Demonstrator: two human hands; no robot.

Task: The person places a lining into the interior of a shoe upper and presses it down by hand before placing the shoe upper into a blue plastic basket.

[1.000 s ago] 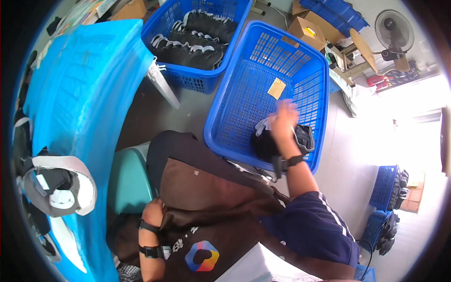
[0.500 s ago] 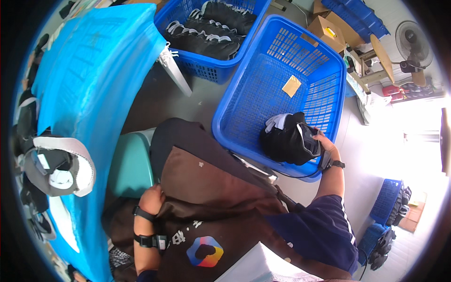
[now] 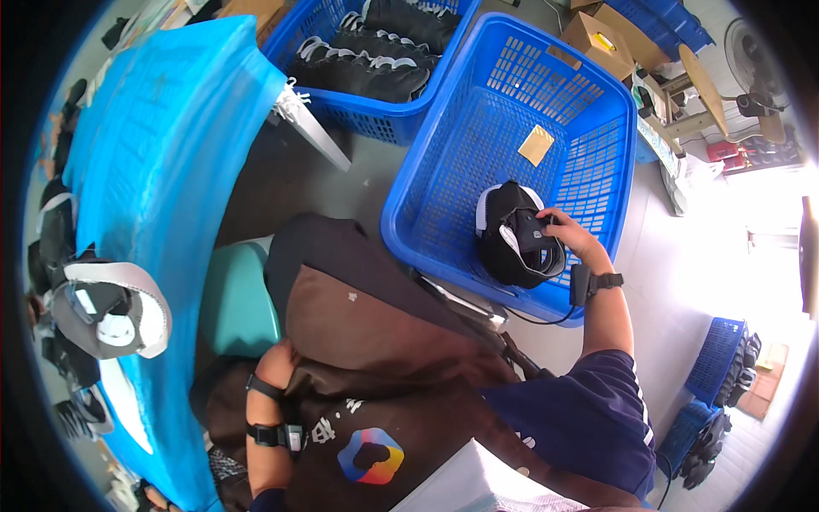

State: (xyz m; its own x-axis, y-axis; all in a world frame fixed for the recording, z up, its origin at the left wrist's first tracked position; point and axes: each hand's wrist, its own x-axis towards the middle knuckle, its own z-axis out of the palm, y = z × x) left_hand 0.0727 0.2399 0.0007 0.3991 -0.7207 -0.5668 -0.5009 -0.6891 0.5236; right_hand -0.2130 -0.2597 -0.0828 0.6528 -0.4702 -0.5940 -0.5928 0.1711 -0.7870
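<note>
Inside the near end of a large blue plastic basket (image 3: 418,196) lies a black cap (image 3: 520,264) with pale grey-white edging, its hollow side facing up. My right hand (image 3: 573,235) reaches over the basket's right side and grips the cap's rim, thumb and fingers bent at its inner edge. My left hand (image 3: 277,363) lies on my lap against the brown apron (image 3: 358,328), its fingers mostly hidden. Also in the basket is a small tan piece of card (image 3: 536,146).
A second blue basket (image 3: 358,119) holds rows of black caps (image 3: 367,77). Left stands a table under blue sheeting (image 3: 162,171), with a grey-white upturned cap (image 3: 115,311). A teal seat (image 3: 239,299) is by my left hand. Cartons (image 3: 597,47) and a fan (image 3: 755,68) stand far right.
The black cap has turned in the basket, so its hollow side now faces up more. My right hand has shifted slightly left and up with its rim. My left hand stays put.
</note>
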